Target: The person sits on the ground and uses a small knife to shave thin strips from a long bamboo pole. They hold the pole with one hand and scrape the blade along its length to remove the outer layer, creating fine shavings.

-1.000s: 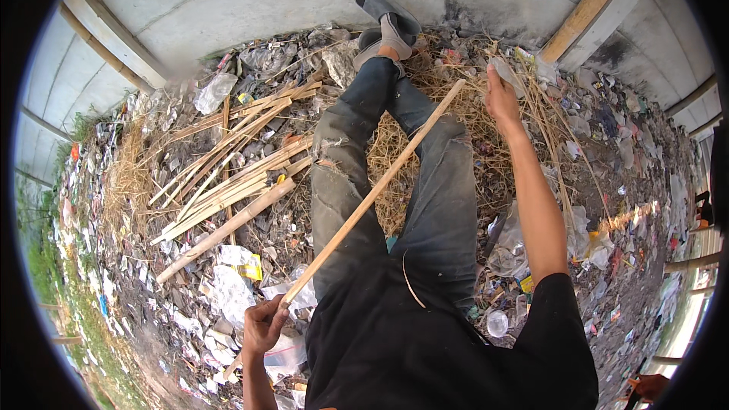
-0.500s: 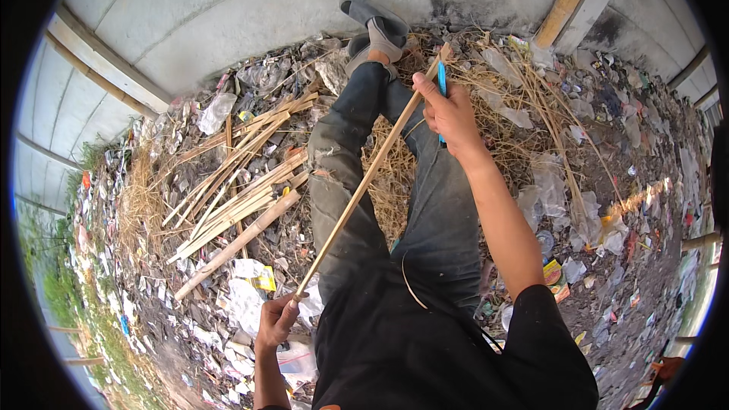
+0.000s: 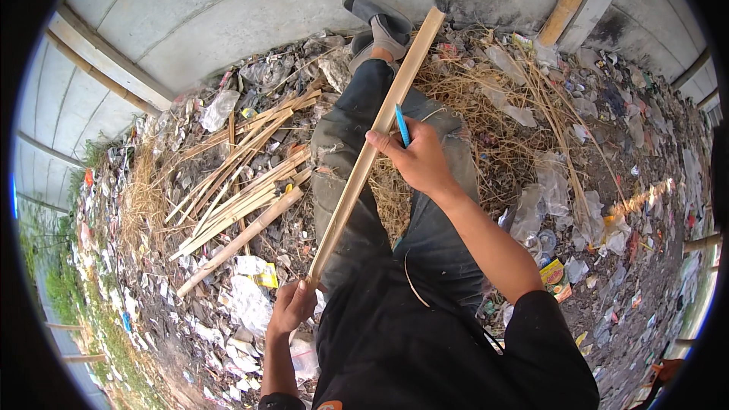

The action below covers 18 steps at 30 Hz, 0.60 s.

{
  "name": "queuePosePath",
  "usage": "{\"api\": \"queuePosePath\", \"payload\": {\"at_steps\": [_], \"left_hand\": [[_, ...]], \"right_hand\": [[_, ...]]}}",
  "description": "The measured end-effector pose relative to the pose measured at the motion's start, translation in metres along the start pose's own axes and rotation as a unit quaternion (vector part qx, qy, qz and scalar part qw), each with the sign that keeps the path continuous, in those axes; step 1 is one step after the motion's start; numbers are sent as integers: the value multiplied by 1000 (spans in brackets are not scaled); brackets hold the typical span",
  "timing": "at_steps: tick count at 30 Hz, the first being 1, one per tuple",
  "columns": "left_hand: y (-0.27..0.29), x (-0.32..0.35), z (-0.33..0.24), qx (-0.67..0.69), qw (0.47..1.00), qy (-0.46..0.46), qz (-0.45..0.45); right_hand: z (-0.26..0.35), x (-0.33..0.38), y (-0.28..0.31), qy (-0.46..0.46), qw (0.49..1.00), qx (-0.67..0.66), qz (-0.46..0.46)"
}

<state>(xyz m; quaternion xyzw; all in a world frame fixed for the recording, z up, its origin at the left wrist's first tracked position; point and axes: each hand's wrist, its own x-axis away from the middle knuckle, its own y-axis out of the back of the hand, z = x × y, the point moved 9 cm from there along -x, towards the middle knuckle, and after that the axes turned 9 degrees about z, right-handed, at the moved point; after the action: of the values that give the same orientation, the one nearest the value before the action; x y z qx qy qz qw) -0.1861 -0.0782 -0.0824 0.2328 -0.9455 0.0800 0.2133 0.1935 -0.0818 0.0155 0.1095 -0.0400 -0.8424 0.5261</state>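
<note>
Littered ground (image 3: 250, 311) fills most of the frame, with scraps of plastic, paper and dry straw, and a smooth grey concrete wall (image 3: 250, 7) curves along the top. From the lower middle to the upper middle of the frame runs a long flat bamboo strip (image 3: 372, 152), pale and straight, lying diagonally over the person's knees in dusty grey trousers (image 3: 342, 144). The left hand (image 3: 292, 307) is clenched around the lower end of the strip, near the dark shirt. The right hand (image 3: 418, 159) presses on the strip about its middle, fingers wrapped around a thin blue pen (image 3: 402, 125) whose tip points up beside the strip's edge. The upper end of the strip passes just beside the grey shoes (image 3: 376, 19) near the wall. Left of the legs lies a loose pile of split bamboo sticks (image 3: 235, 182), rough and of uneven length. On the right, dry grass (image 3: 493, 106) and clear plastic bags (image 3: 547, 197) cover the ground, so little bare room is near the strip.
</note>
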Motion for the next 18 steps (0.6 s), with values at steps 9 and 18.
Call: {"api": "queuePosePath", "payload": {"at_steps": [9, 18], "left_hand": [[-6, -11, 10, 102, 993, 36, 48], [-19, -6, 30, 255, 955, 58, 141]], "right_hand": [[12, 19, -55, 18, 987, -129, 95], [7, 16, -60, 8, 971, -185, 149]]}}
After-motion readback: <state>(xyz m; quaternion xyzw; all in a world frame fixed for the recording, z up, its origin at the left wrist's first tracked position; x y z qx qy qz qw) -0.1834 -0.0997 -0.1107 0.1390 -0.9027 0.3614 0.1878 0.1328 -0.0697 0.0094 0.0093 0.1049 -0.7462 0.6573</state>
